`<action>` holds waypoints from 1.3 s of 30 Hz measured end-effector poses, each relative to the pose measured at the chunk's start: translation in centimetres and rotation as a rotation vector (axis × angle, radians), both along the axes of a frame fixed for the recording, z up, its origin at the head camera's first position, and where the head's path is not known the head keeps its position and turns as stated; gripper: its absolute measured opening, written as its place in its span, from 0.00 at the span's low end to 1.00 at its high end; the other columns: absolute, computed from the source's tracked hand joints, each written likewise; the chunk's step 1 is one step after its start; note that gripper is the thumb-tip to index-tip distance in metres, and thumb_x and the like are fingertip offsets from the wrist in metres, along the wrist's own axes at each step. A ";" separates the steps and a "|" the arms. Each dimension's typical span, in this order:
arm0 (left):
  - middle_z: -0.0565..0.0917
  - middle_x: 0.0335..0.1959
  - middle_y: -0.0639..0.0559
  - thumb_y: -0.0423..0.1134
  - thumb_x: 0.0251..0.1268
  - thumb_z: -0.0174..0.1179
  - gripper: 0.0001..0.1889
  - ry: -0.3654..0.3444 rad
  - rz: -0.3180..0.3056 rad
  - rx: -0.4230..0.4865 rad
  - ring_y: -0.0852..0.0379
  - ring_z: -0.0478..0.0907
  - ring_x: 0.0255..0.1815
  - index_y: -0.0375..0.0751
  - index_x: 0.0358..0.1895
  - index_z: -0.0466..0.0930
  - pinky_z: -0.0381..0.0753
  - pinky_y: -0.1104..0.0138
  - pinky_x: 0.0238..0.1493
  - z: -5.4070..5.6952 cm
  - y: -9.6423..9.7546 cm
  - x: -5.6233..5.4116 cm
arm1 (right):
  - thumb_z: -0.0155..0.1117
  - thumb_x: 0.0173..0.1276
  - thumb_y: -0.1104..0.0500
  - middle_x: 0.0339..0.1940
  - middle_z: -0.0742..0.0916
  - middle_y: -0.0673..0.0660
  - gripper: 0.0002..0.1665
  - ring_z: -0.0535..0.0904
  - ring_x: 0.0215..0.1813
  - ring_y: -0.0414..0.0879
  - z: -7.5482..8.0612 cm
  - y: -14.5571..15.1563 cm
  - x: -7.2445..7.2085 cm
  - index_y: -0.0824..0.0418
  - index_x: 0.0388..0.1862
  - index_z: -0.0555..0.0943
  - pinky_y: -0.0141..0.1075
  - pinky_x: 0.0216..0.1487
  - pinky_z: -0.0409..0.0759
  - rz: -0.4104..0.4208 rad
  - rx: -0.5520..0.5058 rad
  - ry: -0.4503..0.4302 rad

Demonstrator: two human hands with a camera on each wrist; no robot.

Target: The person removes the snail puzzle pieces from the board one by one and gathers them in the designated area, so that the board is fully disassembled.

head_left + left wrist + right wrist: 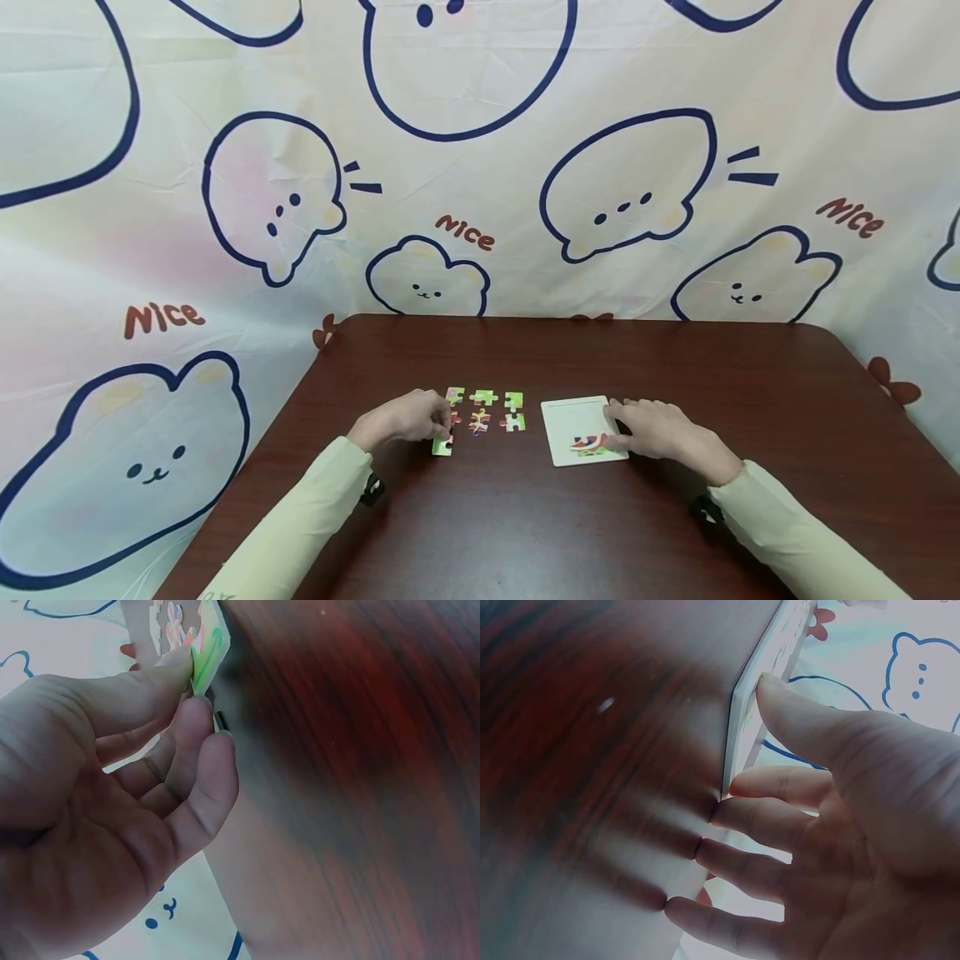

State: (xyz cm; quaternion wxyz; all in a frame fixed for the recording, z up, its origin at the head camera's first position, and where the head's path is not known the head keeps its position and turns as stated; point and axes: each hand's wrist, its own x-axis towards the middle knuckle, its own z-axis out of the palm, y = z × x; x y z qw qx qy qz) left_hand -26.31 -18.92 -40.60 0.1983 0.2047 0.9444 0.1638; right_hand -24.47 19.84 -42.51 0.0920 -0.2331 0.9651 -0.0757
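Note:
My left hand (415, 415) pinches a green-edged jigsaw piece (442, 447) between thumb and fingertips, at the lower left of several loose pieces. Close up in the left wrist view, that jigsaw piece (211, 646) stands tilted, its green border toward the camera. My right hand (660, 429) rests at the right side of a white puzzle tray (570, 417). In the right wrist view its thumb touches the tray (744, 712), and the fairly straight fingers reach down beside the edge. Red and green joined-looking pieces (591, 445) lie in the tray's lower right, partly behind the thumb.
Loose jigsaw pieces lie in rough rows left of the tray, among them a green one (483, 397) and a multicoloured one (479, 422). All rest on a dark brown wooden table (525, 533). A cartoon-printed cloth (525, 183) hangs behind and beside it.

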 end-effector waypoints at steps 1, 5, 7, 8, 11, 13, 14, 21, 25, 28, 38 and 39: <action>0.81 0.29 0.57 0.36 0.63 0.66 0.04 0.004 -0.001 -0.006 0.59 0.74 0.28 0.49 0.31 0.83 0.73 0.66 0.30 0.0 0.0 0.0 | 0.67 0.64 0.43 0.56 0.83 0.65 0.17 0.67 0.27 0.45 0.0 0.0 0.0 0.52 0.43 0.79 0.38 0.24 0.61 0.002 -0.002 0.002; 0.81 0.29 0.57 0.37 0.61 0.68 0.03 0.014 -0.005 -0.022 0.59 0.74 0.29 0.48 0.32 0.83 0.73 0.66 0.32 0.0 0.2 0.0 | 0.67 0.64 0.44 0.53 0.84 0.64 0.16 0.66 0.26 0.45 -0.2 0.0 0.0 0.52 0.41 0.78 0.37 0.23 0.60 0.003 -0.011 0.007; 0.81 0.28 0.57 0.38 0.61 0.68 0.04 0.013 -0.001 -0.022 0.59 0.73 0.28 0.48 0.31 0.82 0.72 0.66 0.32 0.1 0.3 0.0 | 0.68 0.64 0.44 0.47 0.85 0.62 0.16 0.66 0.25 0.45 -0.2 0.0 0.0 0.52 0.41 0.78 0.37 0.23 0.60 -0.004 -0.013 0.005; 0.81 0.27 0.57 0.38 0.62 0.67 0.04 0.014 0.000 -0.022 0.59 0.73 0.27 0.49 0.31 0.82 0.72 0.67 0.31 0.1 0.3 0.0 | 0.68 0.64 0.44 0.44 0.85 0.60 0.16 0.66 0.25 0.45 -0.2 0.0 0.0 0.52 0.41 0.78 0.37 0.23 0.60 -0.008 -0.013 0.004; 0.79 0.26 0.56 0.40 0.65 0.65 0.05 0.019 0.002 -0.016 0.59 0.72 0.25 0.50 0.30 0.80 0.71 0.68 0.28 0.3 0.4 -0.1 | 0.68 0.64 0.44 0.35 0.83 0.56 0.17 0.66 0.25 0.44 -0.2 0.1 0.0 0.53 0.42 0.78 0.37 0.24 0.60 -0.010 -0.012 0.001; 0.78 0.26 0.55 0.41 0.67 0.63 0.05 0.024 0.002 -0.005 0.60 0.71 0.24 0.51 0.31 0.80 0.70 0.68 0.27 0.6 0.5 -0.2 | 0.68 0.64 0.44 0.33 0.82 0.55 0.17 0.66 0.25 0.44 -0.1 0.1 0.1 0.53 0.43 0.78 0.37 0.24 0.60 -0.011 -0.013 -0.001; 0.78 0.25 0.55 0.42 0.68 0.62 0.06 0.030 -0.002 0.002 0.60 0.71 0.24 0.50 0.31 0.80 0.70 0.68 0.27 0.7 0.5 -0.3 | 0.68 0.64 0.44 0.32 0.82 0.54 0.17 0.67 0.25 0.44 -0.1 0.1 0.1 0.53 0.43 0.78 0.37 0.24 0.60 -0.013 -0.011 -0.005; 0.81 0.28 0.51 0.42 0.69 0.61 0.04 0.056 -0.019 0.082 0.59 0.72 0.24 0.48 0.37 0.81 0.71 0.66 0.27 1.6 1.4 -0.7 | 0.68 0.64 0.43 0.40 0.84 0.57 0.20 0.68 0.28 0.45 -0.1 0.0 0.1 0.55 0.46 0.79 0.37 0.25 0.63 -0.015 -0.005 0.002; 0.83 0.29 0.48 0.41 0.70 0.59 0.04 0.068 -0.045 0.122 0.59 0.73 0.23 0.47 0.39 0.82 0.72 0.66 0.27 2.0 2.2 -0.6 | 0.68 0.64 0.43 0.49 0.85 0.62 0.23 0.69 0.29 0.45 -0.1 0.0 0.2 0.56 0.48 0.79 0.37 0.25 0.63 -0.016 -0.002 0.000; 0.83 0.29 0.46 0.41 0.71 0.59 0.05 0.070 -0.070 0.144 0.59 0.72 0.22 0.46 0.41 0.82 0.73 0.66 0.26 2.3 3.0 -0.5 | 0.67 0.64 0.43 0.47 0.85 0.61 0.23 0.69 0.29 0.45 -0.1 0.1 0.1 0.56 0.49 0.79 0.38 0.26 0.63 -0.021 -0.003 -0.007; 0.86 0.36 0.44 0.46 0.71 0.58 0.07 0.086 -0.100 0.184 0.61 0.72 0.22 0.49 0.44 0.80 0.73 0.67 0.28 2.7 6.8 -0.4 | 0.67 0.65 0.43 0.44 0.85 0.61 0.18 0.67 0.27 0.45 -0.1 0.1 0.0 0.53 0.42 0.78 0.38 0.25 0.60 -0.010 -0.006 -0.006; 0.86 0.37 0.45 0.46 0.71 0.58 0.07 0.088 -0.104 0.190 0.61 0.73 0.23 0.49 0.44 0.80 0.73 0.67 0.29 2.7 7.2 -0.4 | 0.66 0.65 0.42 0.47 0.85 0.62 0.18 0.68 0.27 0.45 0.0 0.1 0.0 0.53 0.42 0.78 0.38 0.25 0.60 -0.010 -0.005 -0.008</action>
